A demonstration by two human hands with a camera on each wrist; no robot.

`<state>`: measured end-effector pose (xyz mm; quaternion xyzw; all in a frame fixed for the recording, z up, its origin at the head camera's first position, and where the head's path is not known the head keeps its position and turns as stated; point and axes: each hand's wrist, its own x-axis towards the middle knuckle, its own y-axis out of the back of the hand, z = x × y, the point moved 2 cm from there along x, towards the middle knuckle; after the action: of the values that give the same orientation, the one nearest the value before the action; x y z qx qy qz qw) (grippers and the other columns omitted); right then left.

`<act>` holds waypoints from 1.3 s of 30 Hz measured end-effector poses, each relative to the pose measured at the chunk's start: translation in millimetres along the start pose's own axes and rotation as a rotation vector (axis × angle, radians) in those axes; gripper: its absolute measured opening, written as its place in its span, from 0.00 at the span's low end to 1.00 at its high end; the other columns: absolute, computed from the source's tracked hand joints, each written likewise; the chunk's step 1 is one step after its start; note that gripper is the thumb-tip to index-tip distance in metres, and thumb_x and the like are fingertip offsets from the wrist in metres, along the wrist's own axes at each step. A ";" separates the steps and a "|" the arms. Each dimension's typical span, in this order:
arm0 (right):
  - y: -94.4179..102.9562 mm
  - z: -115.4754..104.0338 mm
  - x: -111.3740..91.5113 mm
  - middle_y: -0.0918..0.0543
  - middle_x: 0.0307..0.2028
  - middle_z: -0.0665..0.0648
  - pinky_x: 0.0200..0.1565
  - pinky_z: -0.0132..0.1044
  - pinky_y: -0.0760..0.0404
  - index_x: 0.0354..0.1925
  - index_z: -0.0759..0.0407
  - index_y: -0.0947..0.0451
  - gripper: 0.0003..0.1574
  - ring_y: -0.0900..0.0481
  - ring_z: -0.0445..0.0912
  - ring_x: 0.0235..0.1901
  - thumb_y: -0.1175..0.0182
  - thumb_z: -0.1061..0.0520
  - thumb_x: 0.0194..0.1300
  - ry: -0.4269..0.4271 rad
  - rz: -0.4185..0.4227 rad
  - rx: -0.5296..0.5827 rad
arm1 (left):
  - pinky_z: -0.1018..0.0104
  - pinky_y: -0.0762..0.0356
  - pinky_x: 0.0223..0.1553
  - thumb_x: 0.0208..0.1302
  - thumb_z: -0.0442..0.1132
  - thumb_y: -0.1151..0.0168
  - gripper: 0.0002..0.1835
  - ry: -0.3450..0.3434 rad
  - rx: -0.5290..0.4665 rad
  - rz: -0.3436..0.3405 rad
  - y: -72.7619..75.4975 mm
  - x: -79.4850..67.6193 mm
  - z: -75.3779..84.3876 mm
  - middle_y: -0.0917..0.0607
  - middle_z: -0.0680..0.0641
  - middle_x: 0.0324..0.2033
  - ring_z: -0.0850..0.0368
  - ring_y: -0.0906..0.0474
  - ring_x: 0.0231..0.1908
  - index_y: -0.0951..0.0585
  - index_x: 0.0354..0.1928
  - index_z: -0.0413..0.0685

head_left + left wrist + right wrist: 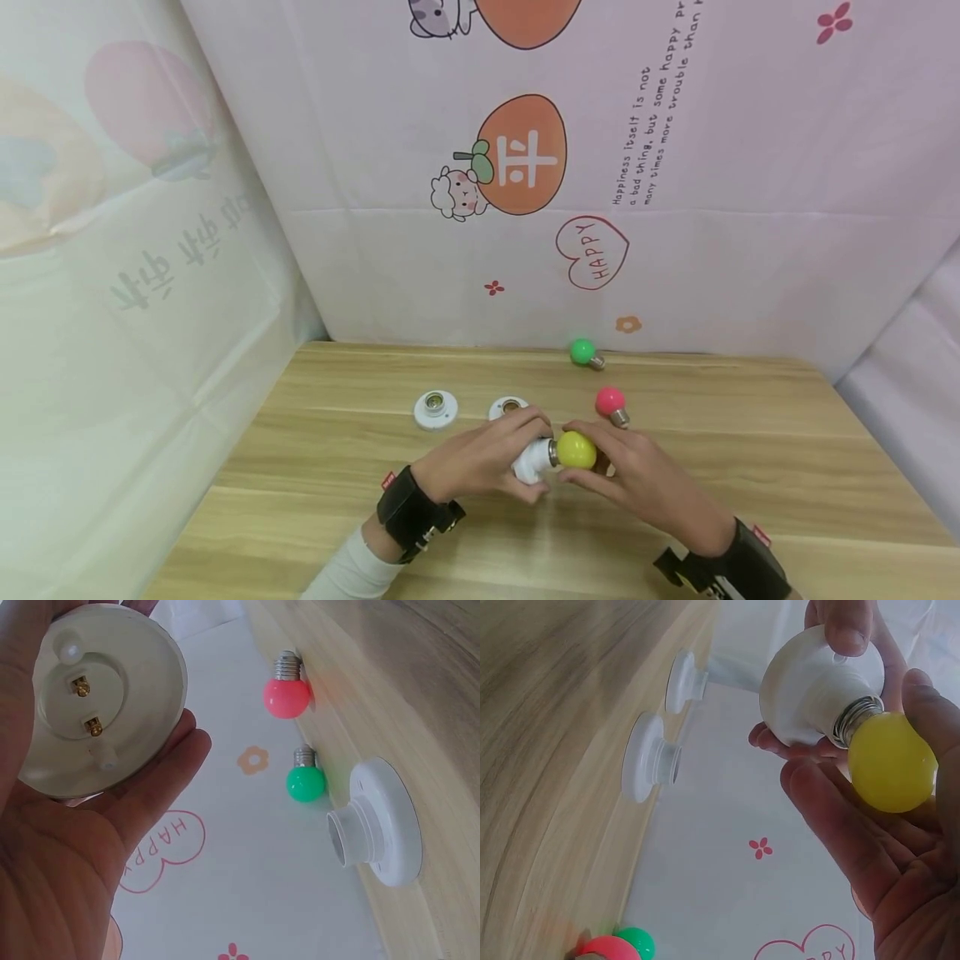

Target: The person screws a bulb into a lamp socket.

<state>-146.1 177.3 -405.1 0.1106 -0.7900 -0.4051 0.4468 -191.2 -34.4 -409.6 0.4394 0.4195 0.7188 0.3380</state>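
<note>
right wrist: right fingers (840,825) pinch yellow bulb (892,763), base (865,714) partly inside white socket (817,703) left fingers (771,742) grip.

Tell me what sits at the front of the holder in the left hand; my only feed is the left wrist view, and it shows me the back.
Observer: A yellow bulb, with its metal base at the mouth of that white holder.
Operator: Say what has hold of that bulb.
Observer: The right hand, with its thumb and fingers about the bulb.
Operator: Count the standing holders on the table; I see just one.
Observer: Two, set side by side in the head view.
</note>
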 end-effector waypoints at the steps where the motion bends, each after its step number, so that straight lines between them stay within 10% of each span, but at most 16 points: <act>1: 0.0 0.2 -0.3 0.23 0.42 0.43 0.29 0.20 0.25 0.54 0.56 0.25 0.32 0.28 0.32 0.30 0.29 0.46 0.53 -0.006 -0.001 -0.003 | 0.85 0.31 0.41 0.52 0.54 0.35 0.26 -0.001 0.004 0.000 0.0 0.3 0.1 0.30 0.58 0.46 0.69 0.35 0.43 0.29 0.50 0.50; 14: 1.1 -1.6 2.5 0.30 0.57 0.50 0.26 0.18 0.29 0.60 0.55 0.29 0.40 0.32 0.33 0.26 0.31 0.42 0.53 -0.019 0.015 -0.034 | 0.85 0.31 0.40 0.52 0.55 0.35 0.27 0.004 0.018 0.003 -0.4 0.9 -1.5 0.30 0.57 0.47 0.70 0.35 0.43 0.29 0.51 0.50; 28: 2.8 -4.3 5.6 0.26 0.55 0.51 0.44 0.29 0.20 0.60 0.54 0.27 0.42 0.25 0.40 0.47 0.27 0.62 0.44 0.070 0.020 0.012 | 0.84 0.31 0.41 0.53 0.56 0.35 0.28 -0.008 -0.001 0.040 4.4 -0.8 -4.5 0.29 0.58 0.47 0.69 0.34 0.44 0.28 0.52 0.50; 39: 3.0 -4.0 3.6 0.22 0.50 0.48 0.27 0.19 0.25 0.58 0.56 0.26 0.36 0.26 0.35 0.35 0.27 0.53 0.50 0.052 0.035 0.089 | 0.85 0.32 0.41 0.52 0.56 0.35 0.28 -0.007 0.013 0.026 3.4 -1.5 -3.5 0.29 0.58 0.47 0.70 0.34 0.44 0.28 0.51 0.50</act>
<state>-144.5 175.1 -399.6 0.1271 -0.7971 -0.3588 0.4687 -194.3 -38.1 -408.0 0.4494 0.4175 0.7188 0.3272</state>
